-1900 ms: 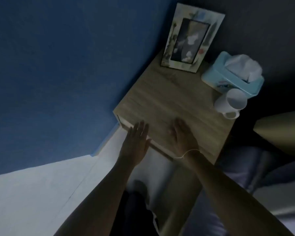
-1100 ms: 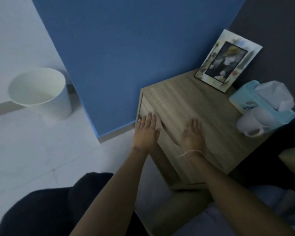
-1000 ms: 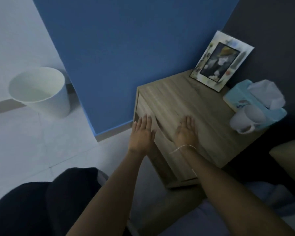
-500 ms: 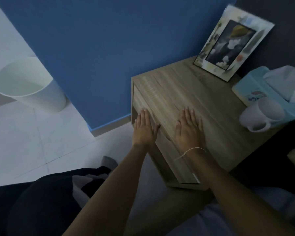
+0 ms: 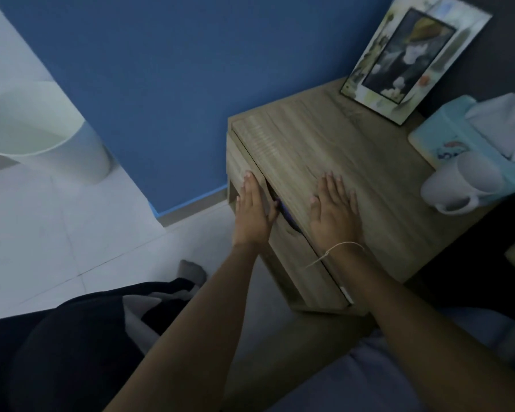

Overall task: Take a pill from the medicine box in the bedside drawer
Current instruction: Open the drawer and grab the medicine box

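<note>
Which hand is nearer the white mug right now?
Right. The right hand lies flat on the nightstand top, on the side toward the white mug; the left hand rests on the drawer front, farther away.

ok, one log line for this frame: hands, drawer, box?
left hand: flat on drawer front | right hand: flat on nightstand top | drawer: narrow gap | medicine box: not visible
</note>
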Tool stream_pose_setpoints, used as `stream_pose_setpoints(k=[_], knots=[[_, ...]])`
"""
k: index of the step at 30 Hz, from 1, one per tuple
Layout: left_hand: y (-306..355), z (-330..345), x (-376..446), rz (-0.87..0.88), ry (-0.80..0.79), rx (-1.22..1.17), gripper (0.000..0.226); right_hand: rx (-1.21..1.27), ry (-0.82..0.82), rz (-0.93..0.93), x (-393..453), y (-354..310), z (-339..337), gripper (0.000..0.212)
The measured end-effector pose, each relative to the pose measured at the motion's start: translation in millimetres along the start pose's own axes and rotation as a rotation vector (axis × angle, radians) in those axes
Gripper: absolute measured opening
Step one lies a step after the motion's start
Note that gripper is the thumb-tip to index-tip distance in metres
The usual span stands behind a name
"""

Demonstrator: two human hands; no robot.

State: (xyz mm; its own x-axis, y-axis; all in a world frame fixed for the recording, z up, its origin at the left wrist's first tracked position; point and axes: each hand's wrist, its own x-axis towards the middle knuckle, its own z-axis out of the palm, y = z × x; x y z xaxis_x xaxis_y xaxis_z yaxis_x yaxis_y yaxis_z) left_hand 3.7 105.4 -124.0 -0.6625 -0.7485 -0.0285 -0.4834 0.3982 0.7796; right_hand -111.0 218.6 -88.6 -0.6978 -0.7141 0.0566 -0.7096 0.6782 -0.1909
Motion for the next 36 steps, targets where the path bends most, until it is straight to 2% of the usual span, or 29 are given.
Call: stream_pose_setpoints(k=[6,13,18,22,27,36], knots=[[-19,-25,-19,0.075,0.001,0.244,0.073,0.005,-0.043,0.021,-1,-4,-7,0.053],[-41,-68,-45,0.054,0.001,0.557,0.072,-0.018,-0.066,0.022,-3,-9,-18,0.052],[-50,-99,-63,0.003,-0.051,0.646,0.075,-0.024,-0.087,0.01,-4,-10,-21,0.053],[-57,-120,-76,-0.002,-0.068,0.719,0.07,-0.018,-0.072,-0.006,-4,-9,-20,0.054],[-52,-130,-71,-0.022,-0.002,0.701,0.057,-0.003,-0.049,0.008,-3,-9,-18,0.053],[-49,-139,-57,-0.058,-0.151,0.814,0.061,0.017,-0.042,-0.067,-3,-7,-16,0.052]])
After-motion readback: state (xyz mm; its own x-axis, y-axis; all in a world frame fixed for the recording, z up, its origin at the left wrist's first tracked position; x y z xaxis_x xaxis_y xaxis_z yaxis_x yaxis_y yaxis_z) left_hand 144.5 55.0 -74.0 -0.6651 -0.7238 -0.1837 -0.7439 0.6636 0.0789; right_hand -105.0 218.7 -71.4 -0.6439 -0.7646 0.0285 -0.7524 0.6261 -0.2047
